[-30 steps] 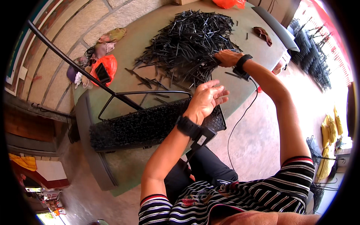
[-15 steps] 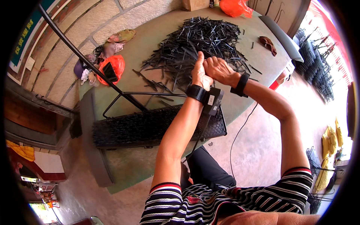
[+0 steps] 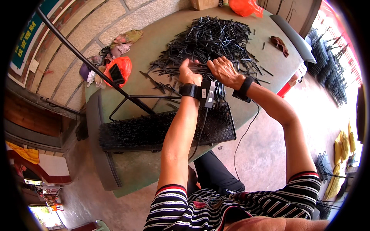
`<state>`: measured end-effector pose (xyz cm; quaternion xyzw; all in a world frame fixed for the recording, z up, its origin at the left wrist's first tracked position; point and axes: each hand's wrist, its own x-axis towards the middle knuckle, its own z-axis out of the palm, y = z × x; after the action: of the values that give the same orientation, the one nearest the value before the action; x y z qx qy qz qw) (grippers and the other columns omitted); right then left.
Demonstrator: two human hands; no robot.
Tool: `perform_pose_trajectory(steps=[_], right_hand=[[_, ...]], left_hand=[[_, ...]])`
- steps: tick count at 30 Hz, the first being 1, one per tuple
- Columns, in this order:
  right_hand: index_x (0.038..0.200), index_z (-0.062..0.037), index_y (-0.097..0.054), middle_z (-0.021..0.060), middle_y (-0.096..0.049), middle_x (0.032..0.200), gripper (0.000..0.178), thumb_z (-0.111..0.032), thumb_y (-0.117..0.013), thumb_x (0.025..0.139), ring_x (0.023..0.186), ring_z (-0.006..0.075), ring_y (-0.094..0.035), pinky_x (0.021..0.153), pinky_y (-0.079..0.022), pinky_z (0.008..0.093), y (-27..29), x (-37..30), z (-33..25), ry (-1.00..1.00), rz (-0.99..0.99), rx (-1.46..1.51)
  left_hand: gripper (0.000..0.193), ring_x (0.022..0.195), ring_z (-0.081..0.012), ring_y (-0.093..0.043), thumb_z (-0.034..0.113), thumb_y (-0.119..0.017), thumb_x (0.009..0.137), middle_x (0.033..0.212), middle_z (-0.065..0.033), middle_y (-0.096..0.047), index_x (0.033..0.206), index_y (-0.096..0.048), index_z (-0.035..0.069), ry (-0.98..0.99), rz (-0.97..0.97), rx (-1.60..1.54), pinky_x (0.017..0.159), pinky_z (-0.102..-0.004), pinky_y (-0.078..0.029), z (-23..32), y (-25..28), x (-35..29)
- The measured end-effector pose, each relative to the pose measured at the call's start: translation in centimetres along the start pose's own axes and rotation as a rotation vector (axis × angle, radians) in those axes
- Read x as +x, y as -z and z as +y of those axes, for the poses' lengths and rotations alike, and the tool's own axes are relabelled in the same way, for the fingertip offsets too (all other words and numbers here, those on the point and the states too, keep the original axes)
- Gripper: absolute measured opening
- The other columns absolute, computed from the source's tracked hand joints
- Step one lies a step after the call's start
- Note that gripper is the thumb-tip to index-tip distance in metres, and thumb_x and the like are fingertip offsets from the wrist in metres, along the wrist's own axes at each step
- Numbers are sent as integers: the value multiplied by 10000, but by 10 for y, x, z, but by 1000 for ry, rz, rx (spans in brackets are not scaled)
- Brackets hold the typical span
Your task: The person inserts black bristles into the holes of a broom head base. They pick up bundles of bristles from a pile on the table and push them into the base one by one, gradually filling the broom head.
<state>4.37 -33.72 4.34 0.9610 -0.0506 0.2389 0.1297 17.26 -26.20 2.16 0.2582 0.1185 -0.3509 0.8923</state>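
Observation:
A loose heap of thin black strips (image 3: pixel 219 36) lies on the green table. At its near edge, my left hand (image 3: pixel 190 74) has curled fingers with the thumb up, around some of the strips. To its right, my right hand (image 3: pixel 225 72) bends its fingers over strips, and several dark strips hang below it toward the frame. The ends inside both hands are partly hidden. Under my left forearm lies a long black frame (image 3: pixel 165 145), densely filled with upright black bristle-like pieces; a perforated grid shows at its right end.
A black metal bar (image 3: pixel 83 57) slants up leftward from the frame. On the left are an orange bag (image 3: pixel 125 65), a phone (image 3: pixel 115 74) and cloths (image 3: pixel 127 37). A brown object (image 3: pixel 279 46) lies at right. A cable (image 3: pixel 241 148) hangs near my right arm.
My hands, pressed together before, have moved apart, the left one shifting leftward. Strips now show between and below them. The whole view has shifted slightly.

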Motion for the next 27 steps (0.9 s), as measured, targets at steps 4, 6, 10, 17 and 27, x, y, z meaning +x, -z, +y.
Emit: perform_pose_trajectory(steps=[4,6,10,17,27], right_hand=[[826,-61,-436,100,-497,637,55,-105,-467,834,534,239,-543,453,-413,383,2,-11,0,34,-88,13],[833,-52,-428,108,-505,631,49,-94,-451,842,489,265,-530,426,-396,399,-1,-11,-1,36,-47,71],[853,-31,-417,136,-514,622,40,-71,-421,855,509,309,-544,426,-394,417,-11,-21,14,-31,10,174],[626,-11,-486,121,-532,539,367,-251,-485,903,405,216,-523,381,-436,343,-15,-16,60,-728,-355,1063],[703,56,-583,117,-557,527,171,-95,-512,743,437,198,-558,370,-420,316,9,49,27,-331,-707,743]], left_hand=[[140,683,-210,-560,195,-601,806,790,-15,-564,814,-507,92,64,117,201,696,-423,-466,12,-3,-10],[113,733,-198,-580,177,-597,820,821,1,-576,847,-535,86,4,105,158,677,-402,-456,19,-5,-12],[91,702,-195,-594,143,-600,828,782,-31,-577,813,-538,78,-54,21,17,675,-348,-463,36,1,-1],[147,799,-210,-604,184,-627,826,786,-49,-597,822,-548,60,127,-99,122,747,-390,-475,37,8,5],[484,867,-374,-596,404,-613,814,971,-204,-614,1004,-561,-38,483,-488,312,788,-477,-490,-13,8,10]])
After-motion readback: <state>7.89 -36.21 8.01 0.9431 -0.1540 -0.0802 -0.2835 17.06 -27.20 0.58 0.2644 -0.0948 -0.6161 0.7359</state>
